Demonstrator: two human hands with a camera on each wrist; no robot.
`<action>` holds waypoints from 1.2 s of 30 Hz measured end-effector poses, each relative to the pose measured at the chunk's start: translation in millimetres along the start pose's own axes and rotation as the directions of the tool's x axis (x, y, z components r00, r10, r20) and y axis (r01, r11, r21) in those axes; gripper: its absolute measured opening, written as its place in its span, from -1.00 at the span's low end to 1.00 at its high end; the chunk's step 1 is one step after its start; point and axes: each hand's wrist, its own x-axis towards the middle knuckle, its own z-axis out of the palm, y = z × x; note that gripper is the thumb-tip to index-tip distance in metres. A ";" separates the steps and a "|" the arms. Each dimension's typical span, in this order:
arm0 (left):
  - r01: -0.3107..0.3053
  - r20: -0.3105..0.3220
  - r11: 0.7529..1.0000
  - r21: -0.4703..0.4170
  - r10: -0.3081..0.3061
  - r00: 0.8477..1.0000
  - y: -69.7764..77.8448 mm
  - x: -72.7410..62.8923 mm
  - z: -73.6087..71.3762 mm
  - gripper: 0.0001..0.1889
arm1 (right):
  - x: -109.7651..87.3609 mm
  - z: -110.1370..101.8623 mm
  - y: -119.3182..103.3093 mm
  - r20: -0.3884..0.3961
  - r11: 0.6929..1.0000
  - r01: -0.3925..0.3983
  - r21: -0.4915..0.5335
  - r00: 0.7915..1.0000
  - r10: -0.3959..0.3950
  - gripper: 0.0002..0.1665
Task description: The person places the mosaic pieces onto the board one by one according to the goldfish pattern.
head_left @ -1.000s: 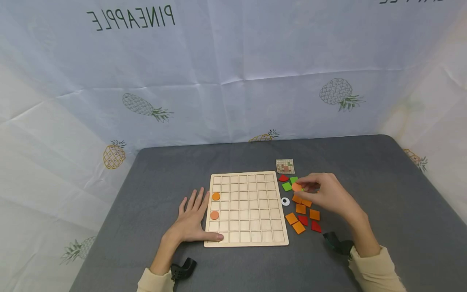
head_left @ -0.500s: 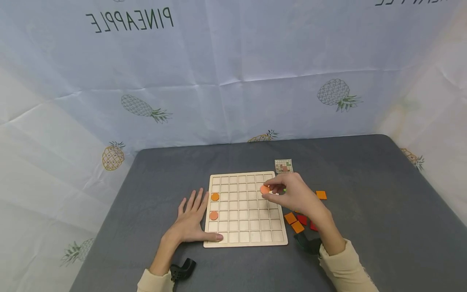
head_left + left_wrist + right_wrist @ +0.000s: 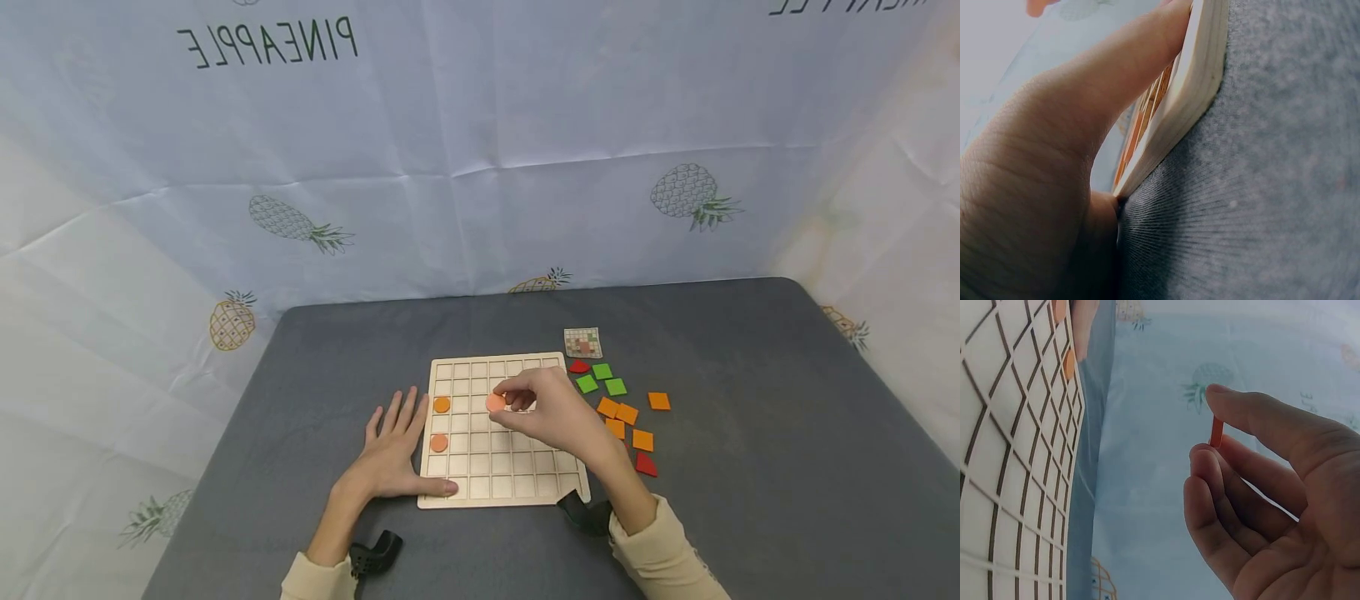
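Between the thumb and fingers of my right hand (image 3: 553, 410) an orange disc (image 3: 495, 402) is pinched, held over the middle of the gridded wooden board (image 3: 480, 464). The right wrist view shows this disc edge-on, raised off the board. My left hand (image 3: 392, 457) lies along the board's left side with fingers spread and straight; its thumb (image 3: 1129, 56) rests on the near left corner. Two round pieces sit in the leftmost column: an orange disc (image 3: 441, 404) and a paler orange disc (image 3: 438, 442) nearer me. My right hand and forearm hide part of the board's right side.
Right of the board lie several orange squares (image 3: 642, 440), green squares (image 3: 615, 387) and red pieces with a curved edge (image 3: 647, 464). A small patterned card (image 3: 582, 342) lies beyond them. A pineapple-print cloth (image 3: 465, 225) hangs behind the grey table (image 3: 750, 400).
My right hand has carried the orange disc leftward from the loose pieces to above the board's middle. An orange square now lies apart to the right. The left hand has stayed put.
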 end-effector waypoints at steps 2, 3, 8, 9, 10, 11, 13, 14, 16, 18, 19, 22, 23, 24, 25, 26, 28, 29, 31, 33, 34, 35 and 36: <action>-0.002 0.001 1.000 0.000 0.002 1.000 0.0 0.0 0.2 0.55 | 1.0 5.5 -2.4 0.003 1.000 0.000 0.001 1.000 0.000 -0.76; -0.002 0.002 1.000 0.001 0.002 1.000 0.0 0.1 0.4 0.55 | 1.5 8.3 -3.0 0.005 1.000 0.003 0.001 1.000 -0.003 -0.76; -0.002 0.005 1.000 -0.003 0.002 1.000 0.3 -0.3 0.2 0.55 | 3.6 24.0 -2.2 0.045 1.000 0.008 0.007 0.999 -0.009 -0.75; -0.004 0.005 1.000 -0.003 0.004 1.000 0.3 -0.5 0.0 0.55 | 4.1 27.5 -1.3 0.055 1.000 0.003 0.012 0.999 -0.004 -0.76; -0.008 0.004 1.000 -0.004 0.008 1.000 0.4 -0.9 -0.1 0.55 | 4.6 31.0 -0.3 0.063 1.000 -0.005 0.020 0.998 0.003 -0.76; -0.011 0.002 1.000 -0.004 0.011 1.000 0.3 -1.0 -0.1 0.55 | 4.9 34.6 0.8 0.069 1.000 -0.013 0.029 0.998 0.011 -0.76; -0.017 -0.001 1.000 -0.005 0.017 1.000 0.0 -1.2 0.0 0.55 | 5.4 41.9 3.0 0.076 0.999 -0.020 0.039 0.997 0.017 -0.76; -0.022 -0.003 1.000 -0.005 0.022 1.000 -0.2 -1.4 0.2 0.55 | 5.7 45.6 4.2 0.076 0.999 -0.019 0.041 0.997 0.016 -0.76; -0.024 -0.004 1.000 -0.004 0.024 1.000 -0.8 -1.2 0.5 0.55 | 5.6 52.3 5.5 0.077 0.999 -0.012 0.046 0.997 0.008 -0.76; -0.026 -0.004 1.000 -0.003 0.026 1.000 -1.0 -1.2 0.7 0.54 | 5.4 58.4 6.1 0.082 0.998 -0.009 0.056 0.997 0.004 -0.76; -0.027 -0.003 1.000 -0.002 0.027 1.000 -1.3 -1.0 0.8 0.54 | 5.4 61.2 6.2 0.084 0.998 -0.008 0.062 0.996 0.003 -0.77; -0.031 -0.006 1.000 0.002 0.031 0.999 -2.1 -0.5 1.1 0.54 | 5.6 68.6 6.4 0.095 0.996 -0.018 0.082 0.995 0.010 -0.78; -0.032 -0.008 0.999 0.002 0.032 0.999 -2.4 -0.3 1.3 0.54 | 5.7 70.8 6.5 0.100 0.996 -0.026 0.086 0.995 0.017 -0.79; -0.033 -0.010 0.999 0.003 0.033 0.999 -2.8 -0.1 1.5 0.54 | 5.9 72.9 6.6 0.104 0.996 -0.031 0.088 0.994 0.022 -0.79; -0.034 -0.013 0.999 0.003 0.034 0.999 -2.9 0.0 1.5 0.54 | 6.0 74.9 6.7 0.111 0.995 -0.037 0.090 0.993 0.027 -0.78; -0.034 -0.015 0.999 0.005 0.034 0.999 -3.0 0.0 1.6 0.54 | 6.1 76.8 6.8 0.117 0.995 -0.045 0.090 0.993 0.034 -0.78; -0.035 -0.017 0.999 0.006 0.035 0.999 -2.9 -0.2 1.5 0.54 | 5.9 79.8 7.1 0.129 0.994 -0.060 0.087 0.990 0.048 -0.77; -0.038 -0.019 0.999 0.005 0.038 0.999 -2.7 -0.5 1.4 0.54 | 5.7 81.2 7.4 0.134 0.994 -0.068 0.087 0.989 0.056 -0.76; -0.042 -0.024 0.999 0.004 0.043 0.999 -2.6 -1.0 1.6 0.54 | 5.0 83.4 8.2 0.144 0.993 -0.080 0.089 0.987 0.067 -0.75; -0.051 -0.036 0.999 -0.005 0.051 0.998 -2.8 -1.5 2.3 0.54 | 4.0 85.0 9.2 0.152 0.993 -0.085 0.082 0.986 0.072 -0.76; -0.056 -0.042 0.998 -0.012 0.056 0.998 -2.9 -1.7 2.7 0.55 | 3.6 85.8 9.7 0.156 0.993 -0.086 0.079 0.985 0.073 -0.77; -0.063 -0.053 0.998 -0.019 0.062 0.997 -2.9 -2.0 3.2 0.55 | 3.3 86.3 10.0 0.157 0.993 -0.083 0.079 0.985 0.070 -0.78; -0.069 -0.064 0.997 -0.024 0.068 0.996 -3.0 -2.1 4.0 0.56 | 3.1 86.8 10.1 0.161 0.994 -0.082 0.077 0.985 0.068 -0.79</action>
